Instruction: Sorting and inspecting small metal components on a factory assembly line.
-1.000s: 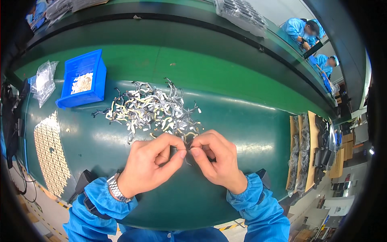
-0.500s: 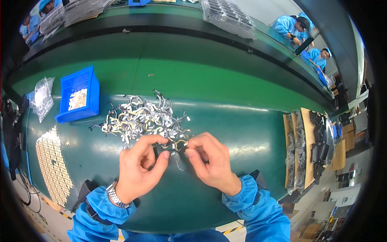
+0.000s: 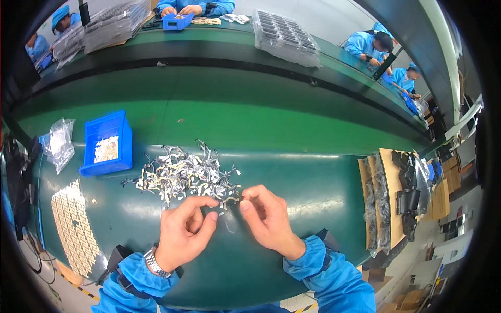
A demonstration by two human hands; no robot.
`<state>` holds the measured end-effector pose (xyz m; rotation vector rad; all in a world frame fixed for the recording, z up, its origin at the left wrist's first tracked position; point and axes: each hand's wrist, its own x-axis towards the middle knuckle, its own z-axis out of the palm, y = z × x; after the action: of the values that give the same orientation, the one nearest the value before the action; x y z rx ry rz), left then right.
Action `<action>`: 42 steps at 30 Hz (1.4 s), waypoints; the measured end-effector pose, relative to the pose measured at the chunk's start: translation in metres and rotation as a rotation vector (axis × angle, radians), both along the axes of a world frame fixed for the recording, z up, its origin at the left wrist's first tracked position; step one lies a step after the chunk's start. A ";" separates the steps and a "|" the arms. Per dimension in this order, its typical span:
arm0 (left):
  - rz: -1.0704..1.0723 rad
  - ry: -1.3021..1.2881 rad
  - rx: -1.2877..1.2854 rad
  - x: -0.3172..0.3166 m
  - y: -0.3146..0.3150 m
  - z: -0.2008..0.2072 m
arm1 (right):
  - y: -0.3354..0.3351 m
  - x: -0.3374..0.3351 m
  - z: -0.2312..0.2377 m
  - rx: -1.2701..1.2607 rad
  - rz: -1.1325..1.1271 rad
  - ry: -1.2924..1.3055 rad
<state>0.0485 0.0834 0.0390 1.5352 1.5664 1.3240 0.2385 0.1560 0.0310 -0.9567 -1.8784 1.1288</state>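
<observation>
Between my hands, just in front of the heap, lies a small thin flex cable [image 3: 229, 199] with dark ends. My right hand [image 3: 269, 216] pinches its right end between thumb and forefinger. My left hand [image 3: 187, 227] is curved at the other end; a gap shows between its thumb and forefinger, and the forefinger's tip is close to the cable. Below the fingertips a small pale piece and a strip of clear film [image 3: 228, 225] rest on the green table. The heap of tangled flex cables [image 3: 182, 175], white, yellow and black, sits beyond my hands.
At the left stand a blue bin [image 3: 127, 148] holding small beige pieces, a clear plastic bag [image 3: 58, 143] and a sheet of beige pieces [image 3: 75, 227]. Cardboard dividers with black parts [image 3: 389, 193] stand at the right. Across a raised ledge are stacked trays [image 3: 287, 34] and other people working.
The view has tilted up, so the table sits lower and a co-worker's hands appear at the far side. The left thumb and forefinger remain apart; the right hand keeps its pinch.
</observation>
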 end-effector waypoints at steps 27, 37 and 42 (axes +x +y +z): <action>-0.043 -0.061 -0.009 0.003 -0.002 -0.004 | 0.009 0.001 -0.014 0.152 -0.139 0.300; -0.111 -0.042 -0.026 -0.005 0.000 -0.003 | 0.012 0.010 -0.010 0.228 0.105 0.073; -0.330 -0.027 0.257 -0.018 0.002 0.001 | 0.011 0.000 -0.010 0.417 0.392 0.192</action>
<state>0.0307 0.0849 0.0404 1.8288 1.0963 1.3836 0.2386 0.1672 0.0213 -0.2456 -2.0771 0.9447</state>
